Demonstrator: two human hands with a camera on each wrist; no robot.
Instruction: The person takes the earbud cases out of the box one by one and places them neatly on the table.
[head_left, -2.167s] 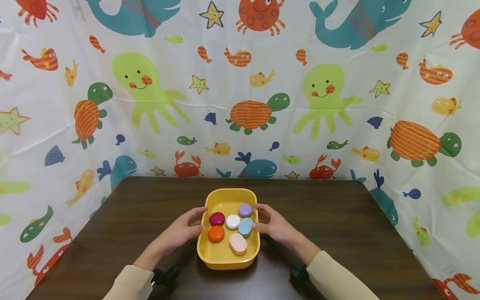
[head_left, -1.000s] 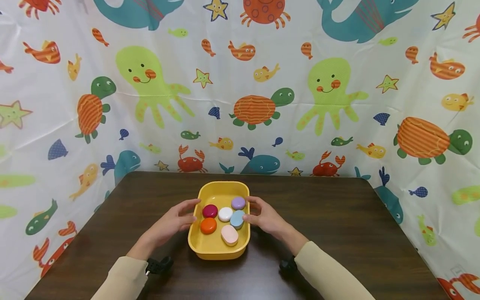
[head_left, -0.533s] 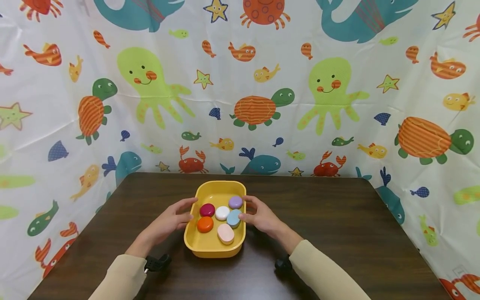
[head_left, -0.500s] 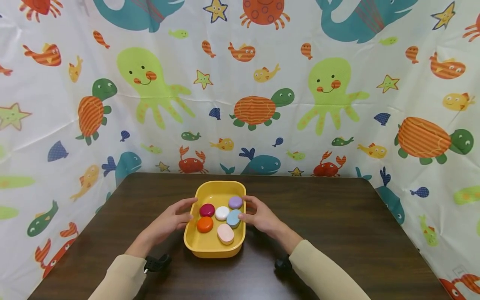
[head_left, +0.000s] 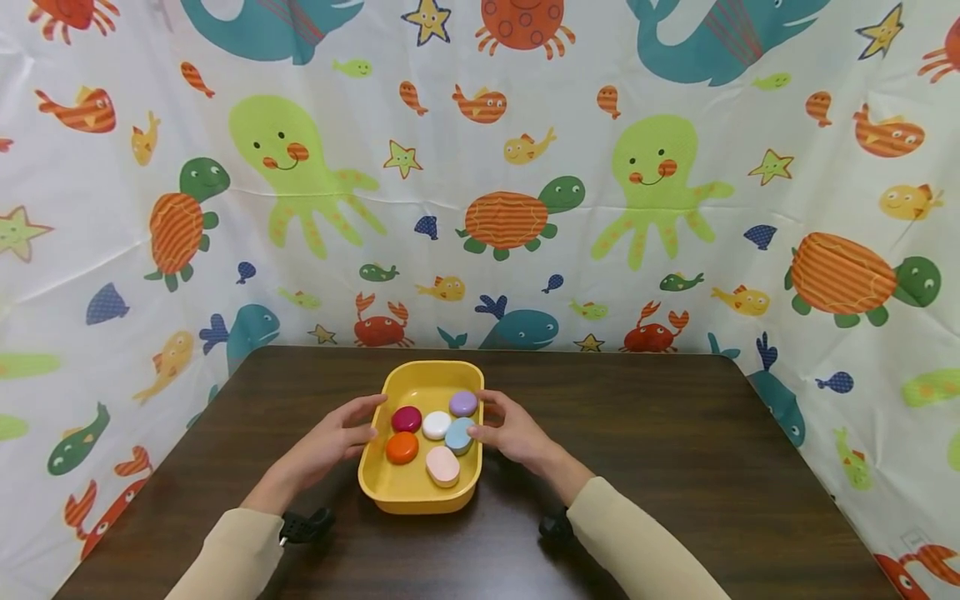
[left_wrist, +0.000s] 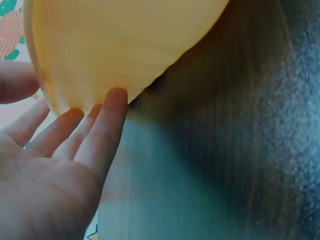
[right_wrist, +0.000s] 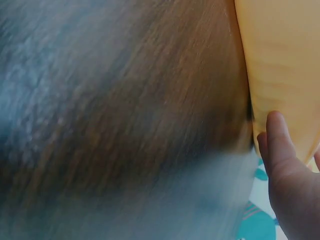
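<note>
A yellow plastic bin (head_left: 405, 482) with rounded corners stands between my hands on the dark table in the head view. My left hand (head_left: 327, 439) holds its left side, thumb and index at the rim; in the left wrist view several fingers (left_wrist: 116, 102) lie against the outer wall. On the right side my right hand (head_left: 512, 431) grips the rim, its thumb tip over the edge. Inside lie smooth rounded pieces: purple (head_left: 463, 403), dark red (head_left: 407, 419), white (head_left: 437, 425), light blue (head_left: 459, 436), orange (head_left: 402, 447) and a pale pink oval one (head_left: 442, 467).
The dark wooden table (head_left: 637, 450) extends on both sides of the bin. Behind it hangs a white curtain (head_left: 450, 325) printed with sea animals. Each wrist wears a dark band, the left one (head_left: 306, 526) and the right one (head_left: 556, 527), below beige sleeves.
Both hands and the yellow bin have shifted left together across the table. The pieces inside keep their arrangement. The head view has shifted slightly too.
</note>
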